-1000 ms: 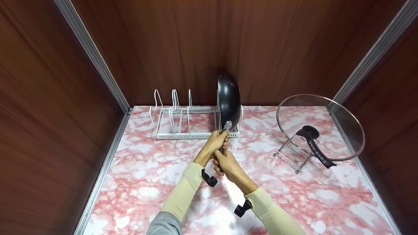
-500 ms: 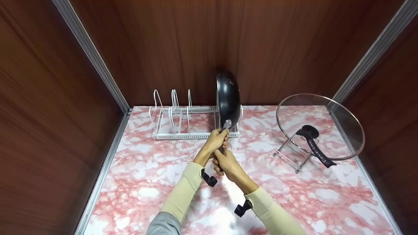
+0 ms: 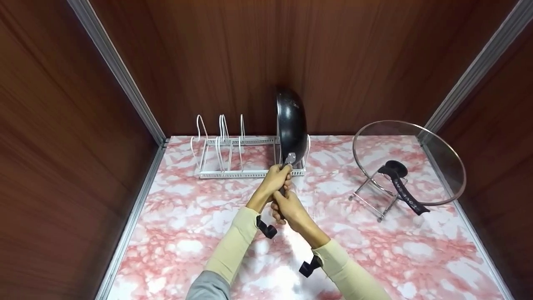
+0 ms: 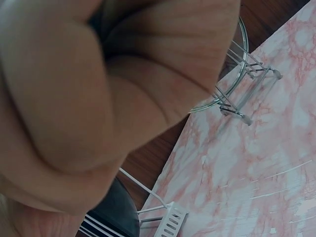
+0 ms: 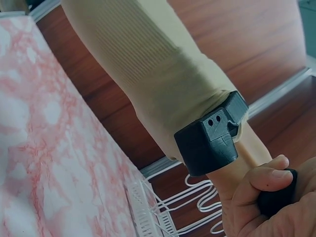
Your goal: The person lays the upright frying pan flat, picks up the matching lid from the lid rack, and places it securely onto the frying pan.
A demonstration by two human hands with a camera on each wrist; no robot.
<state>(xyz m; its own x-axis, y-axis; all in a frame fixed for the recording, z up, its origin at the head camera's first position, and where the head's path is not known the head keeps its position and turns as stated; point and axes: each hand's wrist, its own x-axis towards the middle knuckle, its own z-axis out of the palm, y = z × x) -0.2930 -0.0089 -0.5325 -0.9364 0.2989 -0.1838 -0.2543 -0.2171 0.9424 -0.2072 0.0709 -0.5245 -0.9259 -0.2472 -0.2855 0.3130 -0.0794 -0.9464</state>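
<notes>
A black wok (image 3: 293, 121) stands on its edge at the right end of a white wire rack (image 3: 233, 174), its rounded underside facing right and its handle pointing toward me. My left hand (image 3: 275, 180) grips the handle close to the wok's body. Just behind it, nearer to me, my right hand (image 3: 290, 209) holds the same handle further down. In the left wrist view the curled left hand (image 4: 98, 108) covers most of the frame, with part of the wok (image 4: 116, 210) below. The right wrist view shows the handle's black end (image 5: 277, 193) between curled fingers.
On the right, a large glass lid (image 3: 433, 166) with a black knob and black handle leans on a small metal stand (image 3: 368, 200). Several wire dividers rise from the rack's left part. Brown wood-look panels (image 3: 216, 62) enclose the pink-and-white marbled table (image 3: 187, 246) at the back and sides.
Almost nothing differs. The wok's handle joint sits very slightly further back than a second ago, while both hands keep their hold on the handle.
</notes>
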